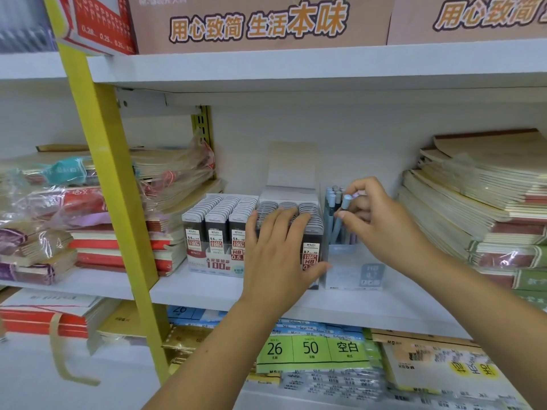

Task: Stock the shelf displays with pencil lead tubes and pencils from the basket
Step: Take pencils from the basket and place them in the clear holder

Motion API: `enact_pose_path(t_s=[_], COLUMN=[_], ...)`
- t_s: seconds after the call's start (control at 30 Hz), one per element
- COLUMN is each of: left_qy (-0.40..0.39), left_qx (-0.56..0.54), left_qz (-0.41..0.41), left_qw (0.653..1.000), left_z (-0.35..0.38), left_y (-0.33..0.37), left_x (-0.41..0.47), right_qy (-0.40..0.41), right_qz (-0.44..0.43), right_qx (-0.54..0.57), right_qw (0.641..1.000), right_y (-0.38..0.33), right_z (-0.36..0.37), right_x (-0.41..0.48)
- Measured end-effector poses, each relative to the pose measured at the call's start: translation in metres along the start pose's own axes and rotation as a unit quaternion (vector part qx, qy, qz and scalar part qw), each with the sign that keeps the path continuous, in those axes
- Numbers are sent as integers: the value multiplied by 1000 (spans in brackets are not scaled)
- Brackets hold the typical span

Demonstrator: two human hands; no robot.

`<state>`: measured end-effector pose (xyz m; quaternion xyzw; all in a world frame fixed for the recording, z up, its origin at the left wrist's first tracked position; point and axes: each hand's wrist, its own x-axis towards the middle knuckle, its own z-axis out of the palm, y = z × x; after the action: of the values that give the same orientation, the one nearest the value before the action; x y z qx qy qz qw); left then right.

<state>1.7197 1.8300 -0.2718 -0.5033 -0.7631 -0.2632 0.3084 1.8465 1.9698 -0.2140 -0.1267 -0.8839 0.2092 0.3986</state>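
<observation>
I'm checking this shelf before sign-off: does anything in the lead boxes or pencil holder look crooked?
One blue-grey pencil leans at a slant in the clear holder, pinched by the right hand, while the pencils beside it stand upright. The lead tube boxes look square.

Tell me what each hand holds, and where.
Right hand pinches a blue-grey pencil near its top end. Left hand rests on the lead tube display, gripping nothing.
</observation>
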Motion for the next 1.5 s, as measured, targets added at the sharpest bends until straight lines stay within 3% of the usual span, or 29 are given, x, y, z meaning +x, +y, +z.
enact_pose_path(t_s=[0.17,0.3,0.5,0.63,0.7,0.77,0.83,0.93,1.03,1.17,1.27,1.5], left_qy=[14,17,-32,43,72,-7,-189,-443,-567,-638,-664,-695], left_qx=[2,-5,-20,-74,-145,-171,-179,-179,-164,-156,-148,-103], left_qz=[0,6,8,59,101,125,95,-17,-97,-205,-217,-214], left_qw=[1000,1000,999,995,982,977,961,878,801,726,700,678], left_z=[3,5,-8,-18,-13,5,31,80,123,156,178,211], left_y=[0,-2,-2,-4,-7,-15,-27,-46,-55,-60,-65,-75], left_x=[0,-1,0,-28,-68,-125,-192,-295,-385,-460,-490,-519], right_qy=[35,15,1,152,169,128,49,-78,-188,-324,-395,-515], right_qz=[-17,-17,28,-19,-6,53,143,314,450,513,514,355], right_qx=[-58,-106,-127,-7,74,100,93,74,63,59,46,-96], right_qw=[998,994,992,988,983,985,984,943,871,792,760,775], right_y=[3,8,-9,-32,-37,-23,3,44,70,93,111,124], right_z=[6,15,4,-9,0,25,66,137,201,256,283,336], right_x=[7,11,11,-36,-79,-130,-193,-301,-396,-472,-498,-525])
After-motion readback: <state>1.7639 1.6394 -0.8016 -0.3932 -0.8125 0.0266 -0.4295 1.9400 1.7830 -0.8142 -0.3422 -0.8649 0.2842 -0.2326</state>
